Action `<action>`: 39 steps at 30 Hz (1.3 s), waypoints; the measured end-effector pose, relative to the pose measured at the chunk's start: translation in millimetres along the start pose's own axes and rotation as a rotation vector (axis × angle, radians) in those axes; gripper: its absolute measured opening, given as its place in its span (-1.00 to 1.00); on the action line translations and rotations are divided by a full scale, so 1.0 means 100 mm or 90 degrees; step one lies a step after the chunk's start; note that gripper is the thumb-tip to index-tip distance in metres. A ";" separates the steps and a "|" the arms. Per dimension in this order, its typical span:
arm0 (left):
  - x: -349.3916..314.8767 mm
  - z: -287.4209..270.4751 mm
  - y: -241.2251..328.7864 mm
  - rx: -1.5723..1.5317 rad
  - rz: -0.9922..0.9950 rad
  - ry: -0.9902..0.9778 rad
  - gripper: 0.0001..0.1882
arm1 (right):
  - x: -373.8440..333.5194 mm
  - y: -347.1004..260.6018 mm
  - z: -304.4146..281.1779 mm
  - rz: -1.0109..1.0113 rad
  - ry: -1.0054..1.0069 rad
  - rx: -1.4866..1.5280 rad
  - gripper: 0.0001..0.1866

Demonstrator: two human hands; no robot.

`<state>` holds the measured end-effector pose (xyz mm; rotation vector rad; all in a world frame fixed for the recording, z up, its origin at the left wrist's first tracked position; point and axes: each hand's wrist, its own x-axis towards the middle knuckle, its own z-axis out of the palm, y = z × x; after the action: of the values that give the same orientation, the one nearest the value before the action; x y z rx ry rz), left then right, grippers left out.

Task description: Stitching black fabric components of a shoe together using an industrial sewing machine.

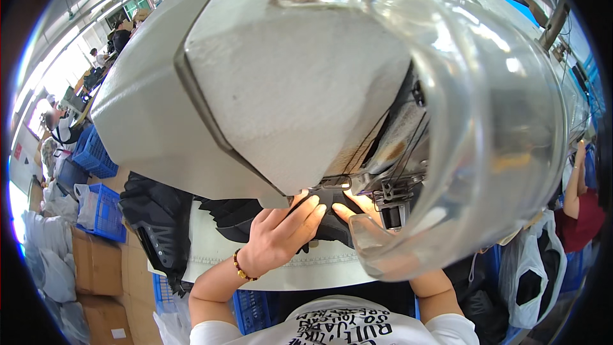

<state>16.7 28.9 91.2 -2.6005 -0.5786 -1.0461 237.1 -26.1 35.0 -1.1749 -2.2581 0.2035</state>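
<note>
Under the head of a large pale sewing machine, a black fabric piece lies on the white bed. My left hand, with a beaded bracelet at the wrist, is closed on the left side of this piece, its fingers pressed together close to the lit needle area. From the other side my right hand holds the piece, thumb and fingers on it beside the metal presser mechanism. A curved clear guard covers part of my right hand and wrist. The needle tip is hidden.
A pile of black cut pieces sits left of my left hand, and dark patterned pieces hang at the table's left edge. Blue baskets and cardboard boxes stand leftward. White plastic bags hang at right, near another person's arm.
</note>
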 end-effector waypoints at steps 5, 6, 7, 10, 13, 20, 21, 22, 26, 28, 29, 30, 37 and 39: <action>0.03 -0.02 0.01 -0.017 0.016 -0.056 -0.71 | 0.09 -0.09 -0.11 -0.045 0.127 -0.187 -0.73; 0.02 -0.04 0.01 -0.013 0.013 -0.059 -0.71 | 0.10 -0.08 -0.07 -0.047 0.127 -0.182 -0.73; 0.02 -0.08 0.03 -0.002 0.002 -0.076 -0.70 | 0.11 -0.06 -0.01 -0.033 0.133 -0.123 -0.72; 0.05 -0.09 0.02 0.001 0.007 -0.088 -0.69 | 0.10 -0.07 -0.02 -0.006 0.131 -0.071 -0.68; 0.07 -0.07 -0.01 -0.007 0.028 -0.087 -0.67 | 0.12 -0.09 -0.10 0.015 0.112 -0.067 -0.64; 0.07 -0.12 0.00 -0.014 -0.001 -0.146 -0.66 | 0.21 -0.19 -0.29 0.050 0.073 -0.045 -0.53; 0.08 -0.14 0.01 -0.012 -0.001 -0.145 -0.66 | 0.24 -0.22 -0.30 -0.025 0.132 -0.222 -0.53; 0.11 -0.15 0.00 -0.033 -0.025 -0.158 -0.65 | 0.27 -0.19 -0.29 -0.027 0.133 -0.222 -0.53; 0.17 -0.18 -0.05 -0.055 -0.027 -0.136 -0.62 | 0.33 -0.17 -0.31 0.025 0.103 -0.136 -0.68; 0.19 -0.18 -0.06 -0.070 -0.026 -0.127 -0.62 | 0.30 -0.22 -0.44 0.128 -0.044 -0.032 -0.59; 0.19 -0.17 -0.07 -0.084 -0.025 -0.120 -0.62 | 0.29 -0.25 -0.48 0.180 -0.117 0.021 -0.53; 0.20 -0.17 -0.07 -0.084 -0.023 -0.120 -0.62 | 0.28 -0.26 -0.51 0.231 -0.189 0.074 -0.47; 0.18 -0.11 -0.07 -0.073 -0.023 -0.132 -0.63 | 0.13 0.00 -0.05 0.057 0.077 -0.104 -0.65; 0.18 -0.10 -0.07 -0.069 -0.019 -0.117 -0.63 | 0.13 0.03 0.02 -0.007 0.161 -0.161 -0.69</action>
<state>19.4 35.5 111.8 -2.8118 -0.6213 -0.8752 232.3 -14.3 38.2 -1.2379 -2.1077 -0.2303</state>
